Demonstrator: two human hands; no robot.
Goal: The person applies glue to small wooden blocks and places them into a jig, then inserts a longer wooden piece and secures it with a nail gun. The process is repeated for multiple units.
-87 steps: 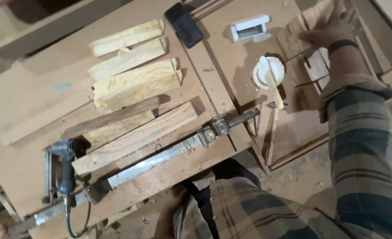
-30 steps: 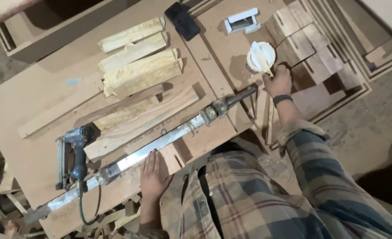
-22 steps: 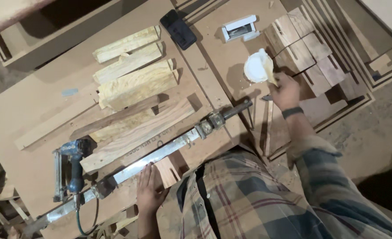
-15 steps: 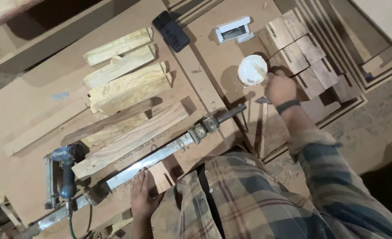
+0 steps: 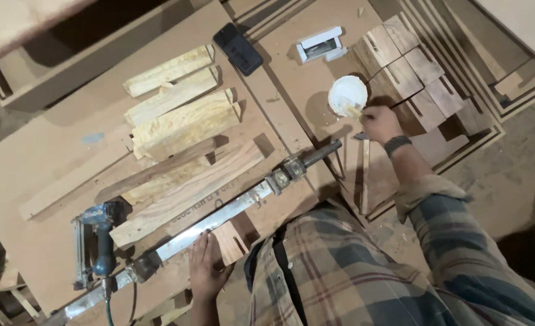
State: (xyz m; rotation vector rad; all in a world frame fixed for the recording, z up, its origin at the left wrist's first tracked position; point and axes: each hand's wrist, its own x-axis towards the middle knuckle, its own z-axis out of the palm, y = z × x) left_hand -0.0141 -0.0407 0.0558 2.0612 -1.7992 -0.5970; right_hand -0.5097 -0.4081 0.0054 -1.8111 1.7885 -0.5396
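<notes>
While the left hand (image 5: 205, 268) lies flat, open, beside the long steel bar clamp (image 5: 219, 220), the right hand (image 5: 379, 122) grips a thin stick (image 5: 353, 111). Its tip dips into the round white tub (image 5: 346, 95) at far right of the brown tabletop (image 5: 56, 151).

The right hand (image 5: 380, 122) was far out over the brown wood blocks (image 5: 407, 67). It has come back to the white tub (image 5: 347, 95) and now dips a small stick (image 5: 353, 110) into it. The left hand (image 5: 205, 268) was out of sight before. Now it lies flat by the long metal clamp (image 5: 219, 220).
</notes>
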